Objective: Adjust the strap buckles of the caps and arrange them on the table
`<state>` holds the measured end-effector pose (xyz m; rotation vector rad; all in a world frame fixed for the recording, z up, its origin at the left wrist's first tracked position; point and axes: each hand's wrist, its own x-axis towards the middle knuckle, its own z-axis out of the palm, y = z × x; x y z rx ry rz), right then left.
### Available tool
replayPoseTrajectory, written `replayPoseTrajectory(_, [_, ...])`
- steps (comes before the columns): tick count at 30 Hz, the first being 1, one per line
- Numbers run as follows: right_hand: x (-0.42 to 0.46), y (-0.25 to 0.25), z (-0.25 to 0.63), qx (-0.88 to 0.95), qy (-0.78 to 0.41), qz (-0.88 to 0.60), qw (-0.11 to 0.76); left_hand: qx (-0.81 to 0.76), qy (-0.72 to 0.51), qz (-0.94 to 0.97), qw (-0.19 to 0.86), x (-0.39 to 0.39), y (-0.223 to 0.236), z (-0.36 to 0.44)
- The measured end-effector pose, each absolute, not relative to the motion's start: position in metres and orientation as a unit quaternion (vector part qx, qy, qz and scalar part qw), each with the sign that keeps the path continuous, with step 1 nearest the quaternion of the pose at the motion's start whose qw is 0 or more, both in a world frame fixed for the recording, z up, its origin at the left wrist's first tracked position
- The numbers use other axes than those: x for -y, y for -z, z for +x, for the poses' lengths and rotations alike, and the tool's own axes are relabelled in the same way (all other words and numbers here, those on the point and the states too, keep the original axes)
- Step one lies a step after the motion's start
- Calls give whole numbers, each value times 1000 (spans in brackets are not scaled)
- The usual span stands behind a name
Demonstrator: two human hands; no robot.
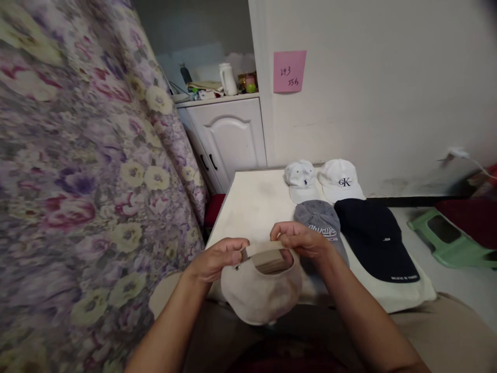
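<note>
I hold a beige cap (pixel 258 292) over my lap, its back toward me and its adjuster strap (pixel 264 250) stretched between my hands. My left hand (pixel 217 258) pinches the strap's left end by the buckle. My right hand (pixel 301 239) pinches the strap's right end. Just beyond my hands a grey cap (pixel 320 220) lies on the low white table (pixel 252 202), with a dark navy cap (pixel 375 238) to its right. Two white caps sit behind them, one with a small blue logo (pixel 302 178) and one marked CK (pixel 339 180).
A flowered purple cloth (pixel 85 171) fills the left side. A white cabinet (pixel 227 137) with a jug and clutter on top stands behind the table. A pink note (pixel 289 71) is stuck on the wall. A green plastic stool (pixel 450 241) lies at the right.
</note>
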<state>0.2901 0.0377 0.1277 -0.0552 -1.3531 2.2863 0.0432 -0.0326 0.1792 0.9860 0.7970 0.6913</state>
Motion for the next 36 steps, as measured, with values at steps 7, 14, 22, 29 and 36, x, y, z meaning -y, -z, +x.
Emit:
replayPoseTrajectory(7, [-40, -123, 296, 489, -838, 11, 240, -354, -300, 460, 757, 31, -175, 43])
replayPoseTrajectory(14, [-73, -143, 284, 499, -816, 1, 293, -350, -324, 494, 727, -18, -209, 23])
replayPoseTrajectory(22, [-121, -190, 265, 567, -754, 26, 332, -339, -289, 635, 631, -64, -278, 3])
replayPoseTrajectory(29, [-89, -147, 296, 624, -759, -93, 163, -318, -134, 691, 635, -38, -219, 30])
replayPoseTrajectory(36, [-59, -140, 299, 707, -684, -159, 84, -337, -116, 674, 647, -22, -184, 70])
